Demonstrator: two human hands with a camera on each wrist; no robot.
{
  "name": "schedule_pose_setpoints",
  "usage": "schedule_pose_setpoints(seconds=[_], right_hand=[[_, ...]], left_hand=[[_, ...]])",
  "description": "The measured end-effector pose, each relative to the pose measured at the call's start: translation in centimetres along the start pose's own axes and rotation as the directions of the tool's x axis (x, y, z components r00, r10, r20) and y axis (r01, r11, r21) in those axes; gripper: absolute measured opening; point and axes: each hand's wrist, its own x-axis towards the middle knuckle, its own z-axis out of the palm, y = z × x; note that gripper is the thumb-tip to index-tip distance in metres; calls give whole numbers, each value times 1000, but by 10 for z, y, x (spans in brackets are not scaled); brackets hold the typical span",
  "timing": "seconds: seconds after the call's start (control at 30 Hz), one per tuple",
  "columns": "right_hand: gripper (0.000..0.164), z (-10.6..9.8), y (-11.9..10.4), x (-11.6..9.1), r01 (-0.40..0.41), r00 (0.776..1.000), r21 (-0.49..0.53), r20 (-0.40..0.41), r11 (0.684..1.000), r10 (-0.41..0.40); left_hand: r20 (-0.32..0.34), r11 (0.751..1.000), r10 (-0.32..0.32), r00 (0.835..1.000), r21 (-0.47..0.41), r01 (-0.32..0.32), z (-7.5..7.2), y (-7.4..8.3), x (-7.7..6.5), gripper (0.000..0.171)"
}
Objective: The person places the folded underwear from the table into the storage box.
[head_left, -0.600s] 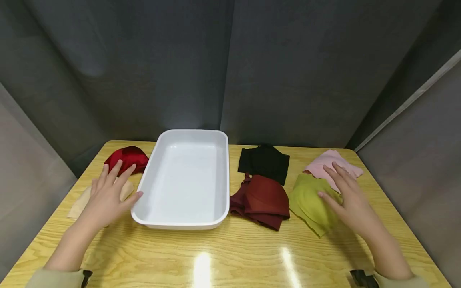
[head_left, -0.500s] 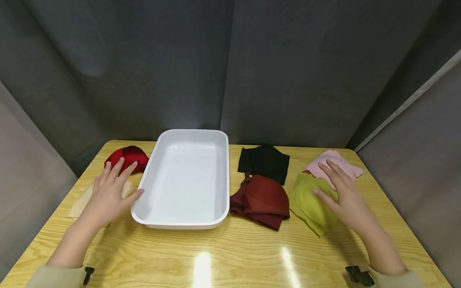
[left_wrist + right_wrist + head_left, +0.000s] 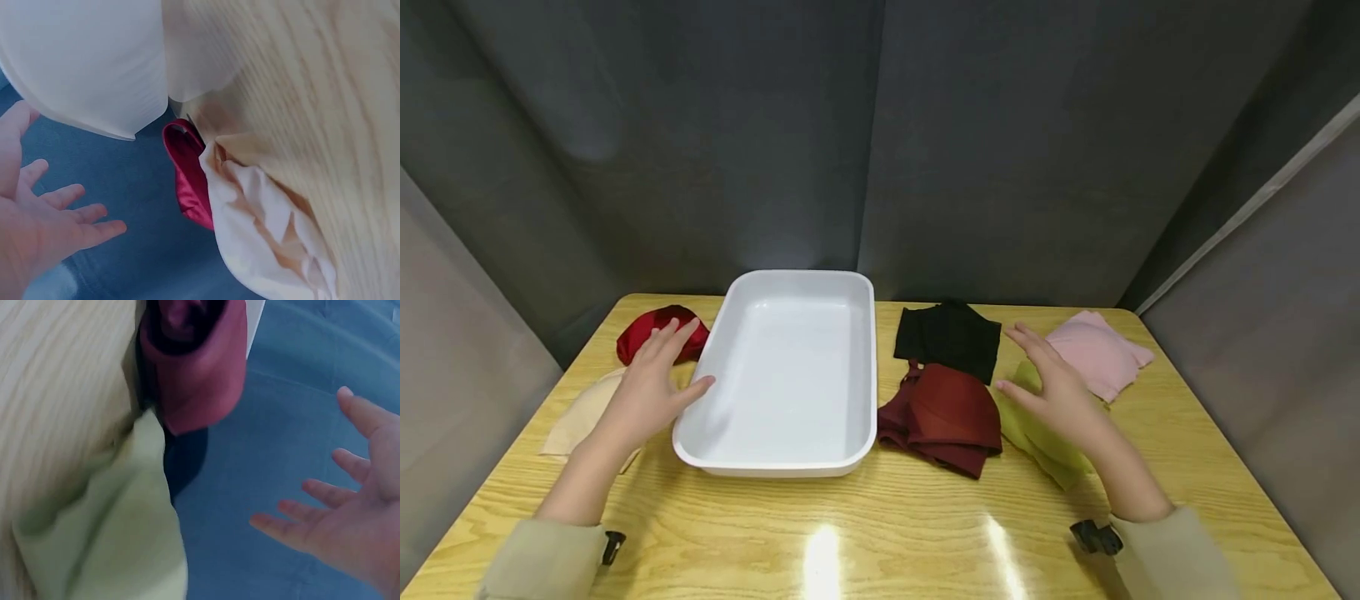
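Observation:
My left hand (image 3: 651,400) hovers with spread fingers beside the left rim of a white tray (image 3: 775,463), above a folded cream bra (image 3: 583,412). Beyond its fingertips lies a shiny red bra (image 3: 638,333). Over a yellow-green bra (image 3: 1026,429), partly hiding it, my right hand (image 3: 1063,400) is held with fingers apart. Just left of that hand sits a folded maroon bra (image 3: 951,412), with a black bra (image 3: 951,333) behind it. A pink bra (image 3: 1093,350) lies to the right. In both wrist views the hands appear off the garments, holding nothing.
All of this lies on a wooden table (image 3: 737,533) with rounded back corners. Dark grey curtains (image 3: 1000,167) enclose the back and sides. The tray's walls rise a little above the tabletop.
My right hand has moved left, from the pink and yellow-green bras toward the maroon one, uncovering the pink bra. My left hand has shifted slightly right, toward the tray.

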Motion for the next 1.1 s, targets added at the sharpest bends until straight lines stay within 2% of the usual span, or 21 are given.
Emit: schedule_pose_setpoints(seconds=[0.17,0.4,0.43,0.7,0.9,1.1], right_hand=[[74,16,5,8,-61,992,138,117,989,45],[75,38,14,15,-137,968,242,236,961,79],[74,37,10,15,-153,963,266,255,952,83],[76,51,25,19,-237,932,320,342,917,122],[80,54,34,26,-318,895,349,418,882,157],[81,57,37,34,-324,872,331,468,886,144]], left_hand=[[32,998,-40,999,-49,42,5,-7,6,91],[65,994,-26,998,-101,33,12,-16,12,87],[68,994,-23,997,-108,30,13,-18,12,86],[91,975,6,996,-222,15,20,-27,14,78],[137,943,-18,990,-326,62,21,-29,16,73],[212,887,-43,976,-442,135,21,-34,17,69]])
